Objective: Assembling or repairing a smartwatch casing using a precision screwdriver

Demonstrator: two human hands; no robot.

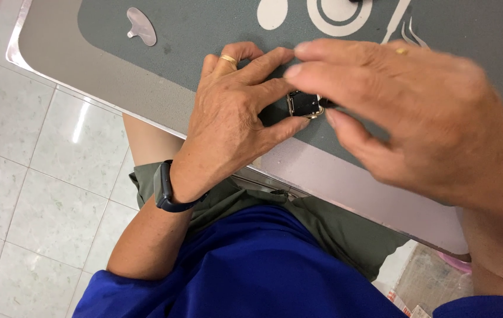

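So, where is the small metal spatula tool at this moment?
In the head view, the small metal spatula tool lies at the upper left on the grey work mat, apart from both hands, up and to the left of the left hand.

Bright even daylight, slight motion blur

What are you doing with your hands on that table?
A person sits at a grey work mat on a metal-edged table. Both bare hands meet over a small black part with a shiny metal frame. The left hand, wearing a gold ring, pinches it between thumb and fingers, while the right hand touches it from the other side. A flat silvery teardrop-shaped tool and thin metal tweezers lie farther back.
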